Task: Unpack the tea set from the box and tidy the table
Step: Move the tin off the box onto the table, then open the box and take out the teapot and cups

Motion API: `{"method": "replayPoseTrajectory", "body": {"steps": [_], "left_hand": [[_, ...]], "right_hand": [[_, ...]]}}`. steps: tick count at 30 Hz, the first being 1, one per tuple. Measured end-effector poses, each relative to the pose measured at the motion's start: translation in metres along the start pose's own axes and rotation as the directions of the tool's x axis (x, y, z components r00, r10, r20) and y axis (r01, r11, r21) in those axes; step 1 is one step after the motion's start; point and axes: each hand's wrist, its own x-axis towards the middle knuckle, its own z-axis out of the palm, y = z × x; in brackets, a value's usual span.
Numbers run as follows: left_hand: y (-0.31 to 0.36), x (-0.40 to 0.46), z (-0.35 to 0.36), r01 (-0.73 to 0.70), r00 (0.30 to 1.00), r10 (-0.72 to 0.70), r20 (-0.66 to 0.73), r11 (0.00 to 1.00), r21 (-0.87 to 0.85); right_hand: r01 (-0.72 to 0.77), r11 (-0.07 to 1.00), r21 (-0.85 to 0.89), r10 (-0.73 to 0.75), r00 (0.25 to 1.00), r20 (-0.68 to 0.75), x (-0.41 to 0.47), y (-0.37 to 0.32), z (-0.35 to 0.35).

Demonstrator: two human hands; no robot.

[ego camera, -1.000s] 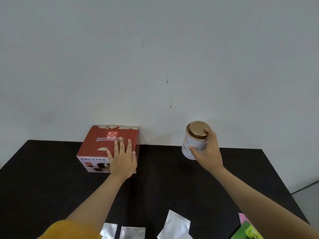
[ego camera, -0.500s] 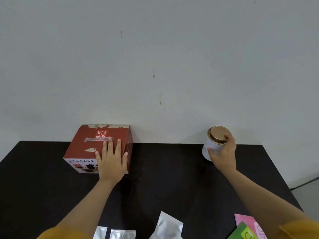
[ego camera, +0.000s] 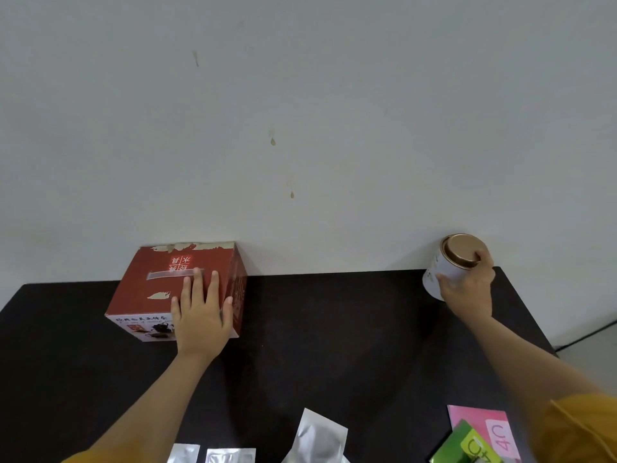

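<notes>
- Wall (ego camera: 334,111), pale and plain, fills the upper part of the view, marked with a few small brownish drips near the middle.
- Black table (ego camera: 317,345) runs along the foot of the wall and carries everything else.
- Red box (ego camera: 160,285), closed, sits at the table's far left with its back edge against the wall; a strip of clear tape crosses its top, torn patches show along the rear edge, and its pale front face bears print and a small picture.
- Left hand (ego camera: 200,315) lies flat on the box's top near its right front corner, fingers spread and pointing toward the wall, palm down, gripping nothing.
- Right hand (ego camera: 467,289) is clamped around a white tin (ego camera: 440,272) at the far right corner of the table, just beside the wall; the tin is tilted, its gold lid (ego camera: 462,250) facing up and toward the camera, fingers curled over the lid's rim. Whether its base touches the table cannot be told.
- Pink card (ego camera: 477,422) and green packet (ego camera: 464,446) lie overlapping at the near right edge.
- Silver foil pouches (ego camera: 320,436) lie at the near edge, one larger in the middle, two smaller to its left, partly cut off.
</notes>
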Motion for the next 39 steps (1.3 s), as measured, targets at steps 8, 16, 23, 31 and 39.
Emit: {"method": "replayPoseTrajectory", "body": {"steps": [8,16,23,31,39], "left_hand": [[-0.001,0.001,0.001,-0.010,1.000,0.010,-0.014,1.000,-0.018],[-0.004,0.003,0.000,-0.017,1.000,0.017,0.010,0.999,-0.037],[-0.002,0.002,-0.009,-0.030,0.993,0.041,0.106,0.994,-0.108],[-0.045,0.008,-0.040,-0.133,0.984,0.159,0.075,0.952,-0.276],[-0.145,0.016,-0.042,-0.108,0.967,0.140,0.213,0.982,-0.153]], "right_hand": [[0.039,0.996,-0.075,-0.039,0.999,-0.002,-0.003,0.009,0.000],[0.093,0.927,-0.364,-0.129,0.989,-0.075,-0.042,-0.019,0.006],[0.296,0.934,-0.201,-0.288,0.955,0.070,-0.110,-0.091,0.053],[0.513,0.858,0.030,-0.499,0.818,0.285,-0.219,-0.190,0.142],[0.655,0.756,0.002,-0.562,0.647,0.515,-0.285,-0.234,0.202]]}}
